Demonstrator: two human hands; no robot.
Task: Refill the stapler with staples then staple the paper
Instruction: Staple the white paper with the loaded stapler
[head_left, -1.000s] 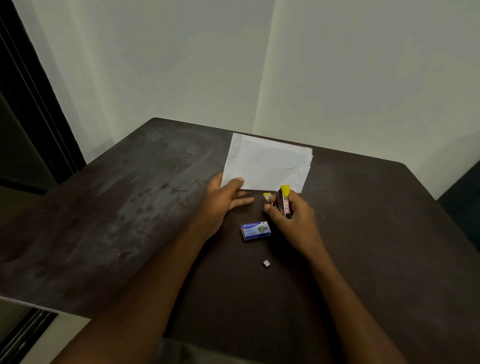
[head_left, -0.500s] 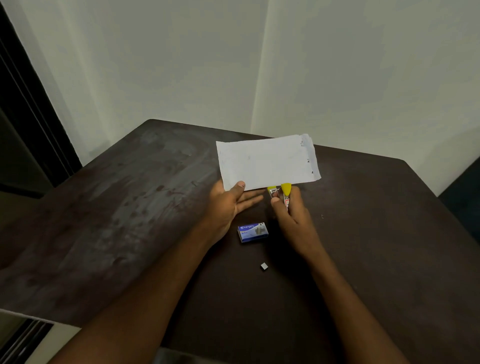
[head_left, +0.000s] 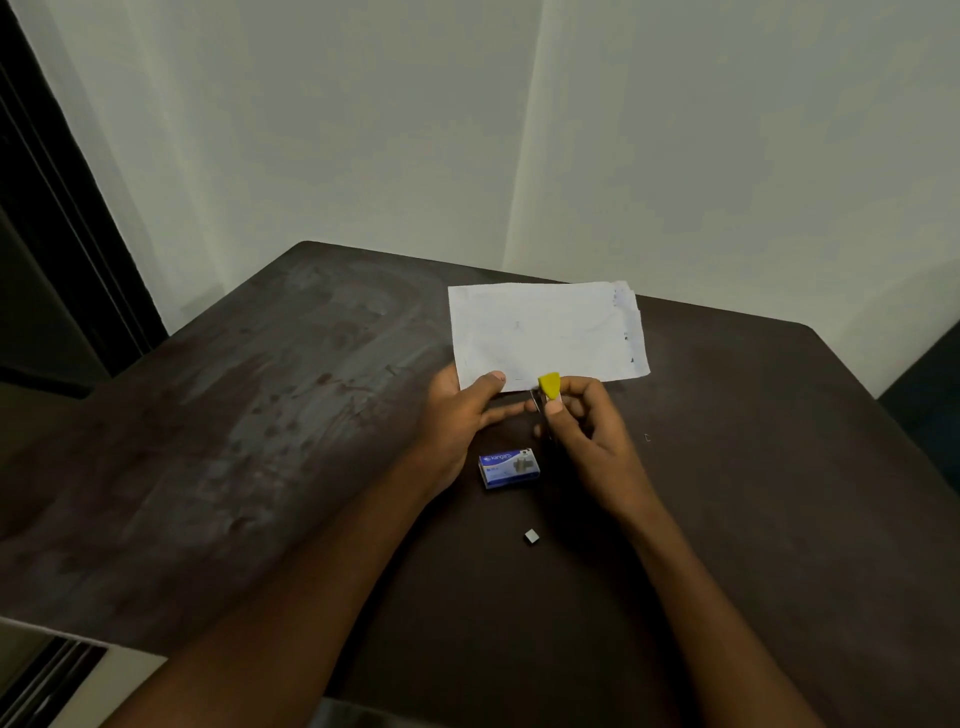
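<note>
A white folded paper (head_left: 545, 330) is held up off the dark table (head_left: 260, 441), pinched at its lower left corner by my left hand (head_left: 460, 421). My right hand (head_left: 584, 431) grips a small stapler (head_left: 548, 389) with a yellow tip. The stapler's mouth sits at the paper's lower edge, near the middle. Most of the stapler's body is hidden inside my fingers. A blue box of staples (head_left: 509, 467) lies on the table just below both hands.
A small grey block of staples (head_left: 531, 536) lies near the front of the table. A single loose staple (head_left: 647, 437) lies to the right of my right hand. White walls meet in a corner behind the table.
My left hand has lifted the paper off the table and turned it upright. My right hand has brought the stapler up to the paper's lower edge.
</note>
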